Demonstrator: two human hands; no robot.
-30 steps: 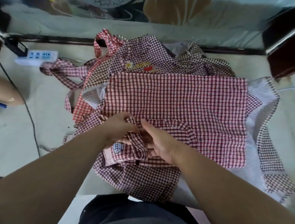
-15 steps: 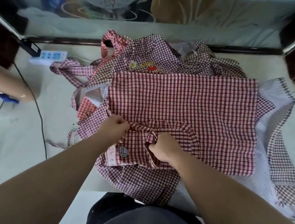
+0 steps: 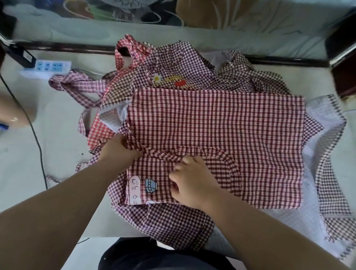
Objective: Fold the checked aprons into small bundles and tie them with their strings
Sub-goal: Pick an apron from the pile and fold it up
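Checked apron point(image 3: 217, 128), red and white: the near hem is pinched by the grip of the left hand point(image 3: 118, 150) and clamped in the curled grip of the right hand point(image 3: 191, 180). It is laid flat atop piled aprons point(image 3: 181, 62) on the bench point(image 3: 14, 160). A power strip point(image 3: 49, 67) is seen beyond, far left.

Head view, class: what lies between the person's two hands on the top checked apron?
Between the left hand and right hand lies only a bunched fold of the top apron, which both grip; the head view shows it.
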